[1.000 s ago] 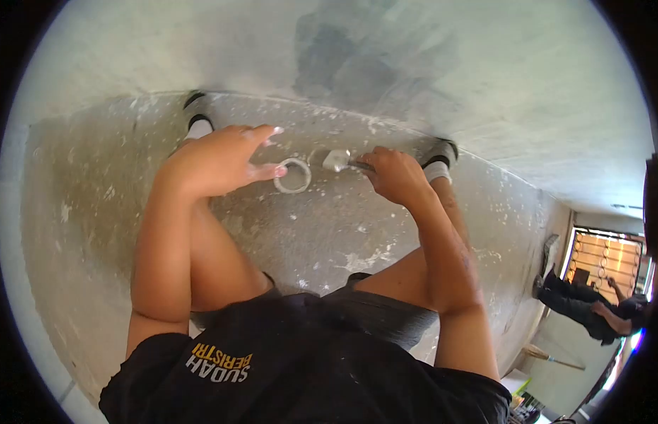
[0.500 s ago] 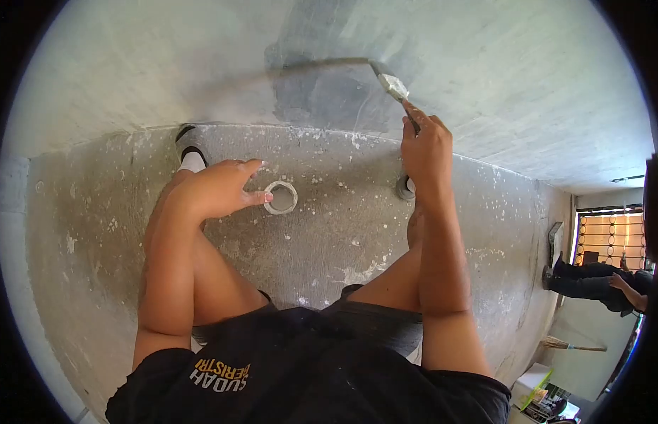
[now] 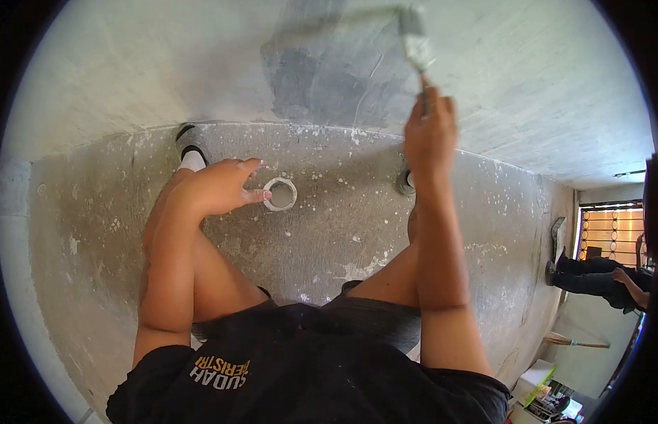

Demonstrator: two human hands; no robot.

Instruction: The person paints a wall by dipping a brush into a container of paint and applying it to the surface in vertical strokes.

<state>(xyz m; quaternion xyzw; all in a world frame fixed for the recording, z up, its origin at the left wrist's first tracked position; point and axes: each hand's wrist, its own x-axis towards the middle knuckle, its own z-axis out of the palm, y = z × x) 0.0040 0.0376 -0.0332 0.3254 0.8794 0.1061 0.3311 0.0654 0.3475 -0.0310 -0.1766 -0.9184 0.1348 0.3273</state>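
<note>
My right hand (image 3: 431, 134) is wrapped round the handle of a paintbrush (image 3: 417, 44), raised against the pale wall (image 3: 166, 78). The brush is blurred, its upper part smeared with white. Left of it the wall has a dark grey patch (image 3: 308, 85). Over my left knee, my left hand (image 3: 233, 185) hangs with thumb and fingers apart and nothing between them. Its thumb tip is at the left rim of a white ring-shaped thing (image 3: 289, 203) above the floor; whether they touch I cannot tell.
Speckled concrete floor (image 3: 308, 254) lies between my legs, with my shod feet near the wall's base. At the right, a person in dark trousers (image 3: 590, 275) is by a barred window (image 3: 612, 230). A broom (image 3: 576, 342) and a white box (image 3: 532, 381) are at lower right.
My right hand has moved up the wall with the brush, slightly to the right. A thin streak now shows on the wall left of it. My left hand has hardly moved.
</note>
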